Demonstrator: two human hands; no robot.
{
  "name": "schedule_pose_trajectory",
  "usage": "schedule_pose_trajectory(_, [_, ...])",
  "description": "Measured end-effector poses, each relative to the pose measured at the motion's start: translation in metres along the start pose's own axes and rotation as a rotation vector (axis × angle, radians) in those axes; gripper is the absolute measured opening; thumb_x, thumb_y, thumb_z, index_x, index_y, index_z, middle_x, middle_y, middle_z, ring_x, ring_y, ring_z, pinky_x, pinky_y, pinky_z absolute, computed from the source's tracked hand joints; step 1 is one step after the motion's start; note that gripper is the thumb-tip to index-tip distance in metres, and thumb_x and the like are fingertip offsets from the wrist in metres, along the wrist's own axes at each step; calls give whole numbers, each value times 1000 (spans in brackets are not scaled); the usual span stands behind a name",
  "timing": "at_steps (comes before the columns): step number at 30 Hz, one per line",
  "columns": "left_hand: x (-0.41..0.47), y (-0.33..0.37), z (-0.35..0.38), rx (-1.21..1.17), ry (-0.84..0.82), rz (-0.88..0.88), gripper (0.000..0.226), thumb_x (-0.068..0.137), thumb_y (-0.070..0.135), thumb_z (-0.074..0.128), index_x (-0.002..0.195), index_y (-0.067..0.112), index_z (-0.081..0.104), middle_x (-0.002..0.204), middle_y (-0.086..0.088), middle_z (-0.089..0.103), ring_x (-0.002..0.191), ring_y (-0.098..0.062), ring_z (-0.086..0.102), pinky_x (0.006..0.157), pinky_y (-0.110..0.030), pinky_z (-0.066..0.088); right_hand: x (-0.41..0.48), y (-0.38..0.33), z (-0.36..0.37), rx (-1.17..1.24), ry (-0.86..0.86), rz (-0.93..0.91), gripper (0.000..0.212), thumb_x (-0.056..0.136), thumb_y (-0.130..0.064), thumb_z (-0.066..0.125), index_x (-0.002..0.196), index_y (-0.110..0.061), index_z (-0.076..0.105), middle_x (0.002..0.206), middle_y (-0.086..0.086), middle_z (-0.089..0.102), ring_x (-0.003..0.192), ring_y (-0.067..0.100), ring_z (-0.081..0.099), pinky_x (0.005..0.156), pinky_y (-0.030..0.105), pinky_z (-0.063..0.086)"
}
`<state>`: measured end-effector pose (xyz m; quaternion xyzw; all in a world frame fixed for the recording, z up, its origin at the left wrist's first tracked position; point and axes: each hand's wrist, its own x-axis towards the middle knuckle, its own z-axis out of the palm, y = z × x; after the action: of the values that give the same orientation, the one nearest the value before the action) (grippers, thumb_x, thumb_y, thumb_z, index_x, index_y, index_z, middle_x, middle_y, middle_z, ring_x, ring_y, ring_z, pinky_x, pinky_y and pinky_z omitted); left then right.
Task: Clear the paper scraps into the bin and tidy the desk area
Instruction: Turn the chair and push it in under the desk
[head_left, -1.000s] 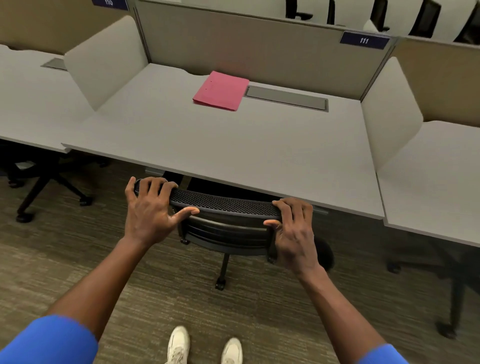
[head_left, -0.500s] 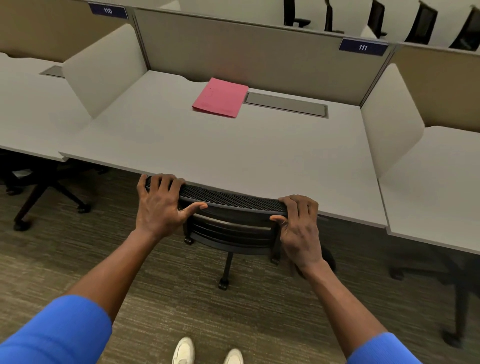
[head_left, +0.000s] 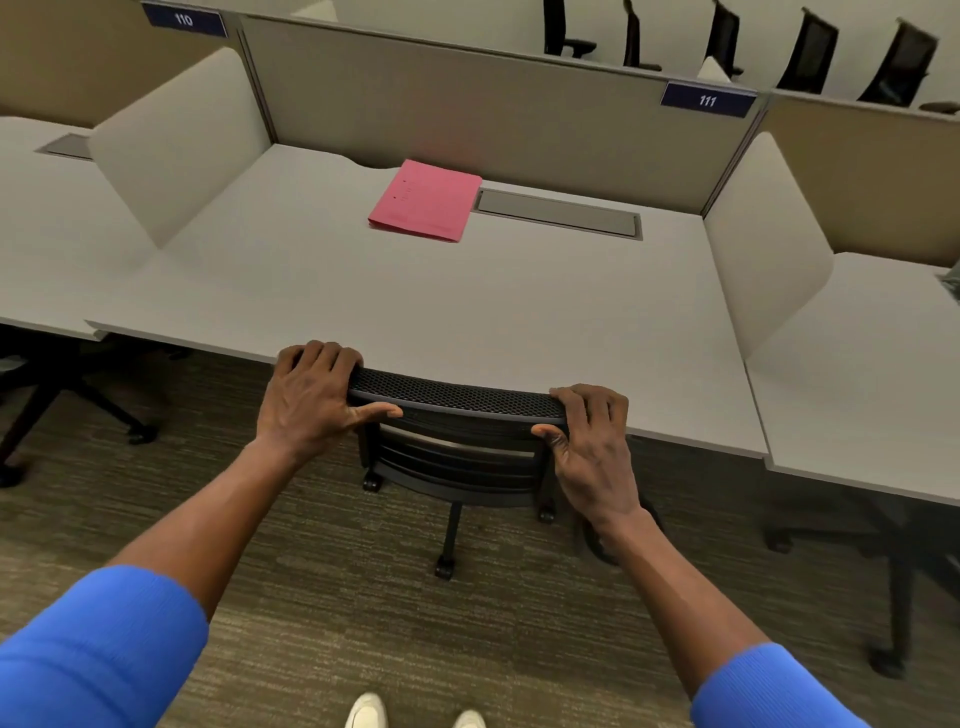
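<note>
A black mesh office chair (head_left: 452, 400) stands tucked under the front edge of the grey desk (head_left: 415, 306). My left hand (head_left: 311, 400) grips the left end of the chair's top rail, fingers curled over it. My right hand (head_left: 592, 441) grips the right end the same way. A pink folder (head_left: 426, 200) lies flat at the back of the desk, next to a grey cable hatch (head_left: 558, 214). No paper scraps and no bin are in view.
White side dividers (head_left: 176, 140) (head_left: 763, 234) flank the desk, with a grey back panel (head_left: 467, 93) behind. Neighbouring desks sit left and right, with chair bases under them (head_left: 78, 400) (head_left: 883, 571). Carpeted floor lies under my shoes (head_left: 369, 709).
Both hands have pushed the chair forward, so its back now meets the desk's front edge. The view has moved closer to the desk.
</note>
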<state>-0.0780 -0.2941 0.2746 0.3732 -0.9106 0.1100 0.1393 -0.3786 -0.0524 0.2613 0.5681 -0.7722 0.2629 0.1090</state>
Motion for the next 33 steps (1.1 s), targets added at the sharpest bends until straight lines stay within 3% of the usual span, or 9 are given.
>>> schedule_pose_trajectory(5, [8, -10, 1, 16, 15, 59, 91, 79, 102, 28, 102, 18, 57, 99, -6, 60, 92, -27, 53, 87, -45, 43, 6, 0, 4, -28, -8, 6, 51, 97, -30, 74, 143, -15, 59, 130, 8, 55, 125, 33, 46, 101, 34, 46])
schedule_pose_trajectory(19, [23, -29, 2, 20, 3, 76, 94, 78, 103, 26, 98, 16, 57, 96, -6, 58, 88, -27, 50, 83, -44, 43, 14, -17, 11, -30, -2, 28, 45, 99, -37, 66, 139, -16, 61, 130, 8, 55, 124, 35, 47, 100, 32, 44])
schedule_pose_trajectory(27, [25, -25, 5, 5, 28, 57, 93, 77, 103, 31, 97, 16, 58, 97, -6, 60, 89, -27, 53, 81, -44, 41, 17, -12, 10, -26, 3, 22, 47, 98, -37, 65, 139, -15, 62, 129, 9, 56, 124, 35, 48, 101, 38, 48])
schedule_pose_trajectory(33, [26, -23, 5, -9, 29, 59, 91, 78, 102, 32, 99, 18, 58, 97, -4, 60, 91, -26, 53, 83, -44, 41, 16, -14, 8, -37, -11, 55, 48, 97, -38, 66, 139, -16, 62, 130, 9, 55, 126, 34, 47, 100, 30, 44])
